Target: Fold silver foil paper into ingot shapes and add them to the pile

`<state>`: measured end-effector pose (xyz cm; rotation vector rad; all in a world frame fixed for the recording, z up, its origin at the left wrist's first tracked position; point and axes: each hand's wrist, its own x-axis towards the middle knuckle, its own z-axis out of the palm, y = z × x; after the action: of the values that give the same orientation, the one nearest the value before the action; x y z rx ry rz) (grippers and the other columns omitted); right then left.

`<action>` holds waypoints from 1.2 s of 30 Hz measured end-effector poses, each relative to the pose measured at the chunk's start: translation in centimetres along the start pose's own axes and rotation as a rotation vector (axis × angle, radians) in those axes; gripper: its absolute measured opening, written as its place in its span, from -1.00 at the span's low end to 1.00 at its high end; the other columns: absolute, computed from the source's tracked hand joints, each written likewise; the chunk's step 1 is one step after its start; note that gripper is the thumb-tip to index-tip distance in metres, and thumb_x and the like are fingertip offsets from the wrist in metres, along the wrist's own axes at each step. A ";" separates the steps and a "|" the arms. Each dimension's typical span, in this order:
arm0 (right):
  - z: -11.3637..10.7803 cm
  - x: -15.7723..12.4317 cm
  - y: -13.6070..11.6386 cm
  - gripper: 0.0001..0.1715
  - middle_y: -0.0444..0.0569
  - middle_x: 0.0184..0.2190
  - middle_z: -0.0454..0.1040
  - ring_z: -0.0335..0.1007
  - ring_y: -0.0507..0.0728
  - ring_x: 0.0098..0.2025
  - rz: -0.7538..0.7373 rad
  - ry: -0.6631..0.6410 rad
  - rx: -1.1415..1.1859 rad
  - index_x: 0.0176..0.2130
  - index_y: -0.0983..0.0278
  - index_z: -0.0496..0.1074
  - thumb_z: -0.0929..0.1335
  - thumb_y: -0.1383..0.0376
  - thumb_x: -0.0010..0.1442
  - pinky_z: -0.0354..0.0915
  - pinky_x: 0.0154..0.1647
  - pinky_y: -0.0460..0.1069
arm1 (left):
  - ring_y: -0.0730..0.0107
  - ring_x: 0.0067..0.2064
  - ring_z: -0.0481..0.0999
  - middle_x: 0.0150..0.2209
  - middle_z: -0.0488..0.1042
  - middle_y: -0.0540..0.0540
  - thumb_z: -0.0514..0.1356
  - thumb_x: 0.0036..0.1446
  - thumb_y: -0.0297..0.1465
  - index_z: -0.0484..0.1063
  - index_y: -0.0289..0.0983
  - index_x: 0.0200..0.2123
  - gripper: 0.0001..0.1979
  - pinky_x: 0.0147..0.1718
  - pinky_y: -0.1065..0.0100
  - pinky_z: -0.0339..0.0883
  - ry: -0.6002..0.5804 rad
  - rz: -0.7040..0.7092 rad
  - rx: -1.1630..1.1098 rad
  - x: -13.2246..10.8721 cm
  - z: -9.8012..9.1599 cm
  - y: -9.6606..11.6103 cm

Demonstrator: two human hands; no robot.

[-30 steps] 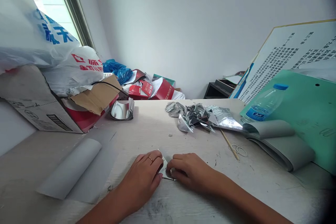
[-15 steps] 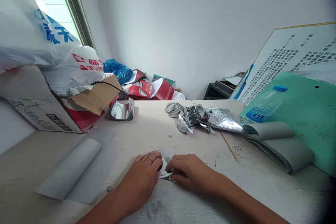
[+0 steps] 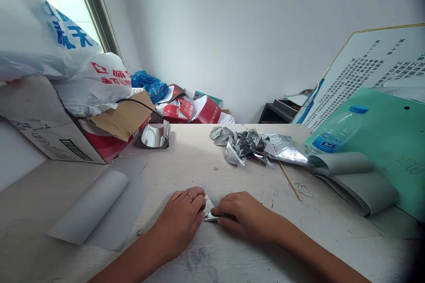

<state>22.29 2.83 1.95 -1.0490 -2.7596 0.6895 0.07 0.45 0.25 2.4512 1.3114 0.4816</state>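
A small piece of silver foil paper [image 3: 208, 206], partly folded, lies on the pale table between my hands. My left hand [image 3: 184, 216], with a ring on one finger, presses on its left side, fingers bent and together. On the right corner, my right hand [image 3: 241, 213] pinches the foil between thumb and fingertips. Both hands hide part of the sheet. Beyond them sits a pile of folded silver foil pieces [image 3: 244, 146], next to a stack of flat foil sheets [image 3: 285, 148].
A thin stick [image 3: 291, 182] and rubber bands [image 3: 303, 189] lie to the right. Farther right are curled grey sheets [image 3: 368, 185], a plastic bottle [image 3: 341, 130] and a green board [image 3: 395, 141]. At left stand a rolled grey sheet [image 3: 91, 208], a cardboard box [image 3: 59, 128] and a curled foil stack [image 3: 154, 136].
My right fingers have shifted slightly along the foil's right corner, and less of the foil shows between my hands. The whole view has tilted slightly.
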 end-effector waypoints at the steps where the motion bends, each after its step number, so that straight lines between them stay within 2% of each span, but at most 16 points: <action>1: -0.1 0.0 -0.1 -0.68 -0.07 -0.23 0.57 0.45 0.05 -0.19 -0.004 -0.007 -0.006 -0.03 0.16 0.53 0.27 0.26 0.30 0.16 -0.19 -0.08 | 0.29 0.00 0.43 -0.02 0.41 -0.01 0.10 0.24 -0.54 0.35 -0.19 -0.21 -0.86 -0.01 0.19 0.26 0.002 -0.007 -0.003 0.1 0.0 0.0; 4: -0.2 -0.1 -0.3 -0.68 -0.08 -0.25 0.57 0.45 0.05 -0.21 -0.009 -0.013 -0.043 -0.01 0.15 0.53 0.29 0.27 0.28 0.14 -0.21 -0.07 | 0.27 -0.01 0.42 -0.05 0.41 -0.01 0.17 0.22 -0.48 0.33 -0.20 -0.26 -0.93 -0.03 0.18 0.26 0.010 -0.029 0.002 0.3 0.2 -0.1; 7: 0.1 0.0 -0.3 -0.69 -0.06 -0.26 0.56 0.44 0.05 -0.22 -0.003 0.004 -0.061 -0.03 0.16 0.53 0.29 0.25 0.30 0.14 -0.21 -0.07 | 0.26 -0.04 0.42 -0.07 0.42 -0.01 0.20 0.19 -0.46 0.31 -0.21 -0.29 -0.91 -0.05 0.18 0.25 0.028 -0.031 -0.004 0.5 0.4 -0.3; 15: 0.7 0.3 0.0 -0.66 -0.04 -0.27 0.58 0.45 0.04 -0.25 -0.008 0.048 -0.002 -0.10 0.21 0.56 0.23 0.25 0.36 0.17 -0.20 -0.10 | 0.28 -0.02 0.40 -0.07 0.42 0.00 0.14 0.24 -0.49 0.33 -0.21 -0.27 -0.94 -0.05 0.18 0.22 0.034 -0.046 -0.056 0.7 0.3 -0.3; 19: 0.7 0.3 -0.1 -0.67 -0.02 -0.28 0.59 0.45 0.04 -0.25 -0.006 0.059 -0.017 -0.12 0.23 0.57 0.23 0.24 0.35 0.17 -0.20 -0.09 | 0.27 -0.03 0.40 -0.08 0.42 0.01 0.17 0.22 -0.48 0.33 -0.21 -0.28 -0.94 -0.08 0.19 0.21 0.025 -0.051 -0.044 0.8 0.3 -0.3; 25: 1.0 0.3 0.0 -0.69 -0.07 -0.28 0.59 0.47 0.03 -0.25 0.014 0.078 -0.016 -0.13 0.18 0.57 0.25 0.26 0.33 0.18 -0.19 -0.09 | 0.30 -0.09 0.42 -0.13 0.43 0.01 0.23 0.16 -0.44 0.36 -0.20 -0.28 -0.92 -0.11 0.23 0.23 0.075 -0.038 -0.056 1.0 0.8 -0.9; 31: 0.9 0.6 0.3 -0.74 -0.10 -0.27 0.59 0.45 0.01 -0.28 0.047 0.070 -0.003 -0.13 0.19 0.53 0.28 0.20 0.33 0.12 -0.27 -0.12 | 0.29 -0.11 0.44 -0.15 0.44 0.03 0.27 0.09 -0.45 0.32 -0.21 -0.35 -0.86 -0.12 0.23 0.21 0.081 -0.121 -0.122 1.5 0.9 -0.7; 36: 1.7 1.9 1.4 -0.68 -0.06 -0.32 0.55 0.39 -0.02 -0.33 -0.090 0.124 -0.077 -0.22 0.27 0.50 0.22 0.21 0.37 0.09 -0.29 -0.12 | 0.30 -0.13 0.42 -0.18 0.45 0.02 0.25 0.10 -0.44 0.31 -0.22 -0.37 -0.87 -0.14 0.23 0.18 0.068 -0.134 -0.129 1.7 0.7 -0.5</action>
<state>21.22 4.32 -0.32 -0.9396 -2.7256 0.4929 0.91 2.10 -0.33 2.2441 1.4142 0.5999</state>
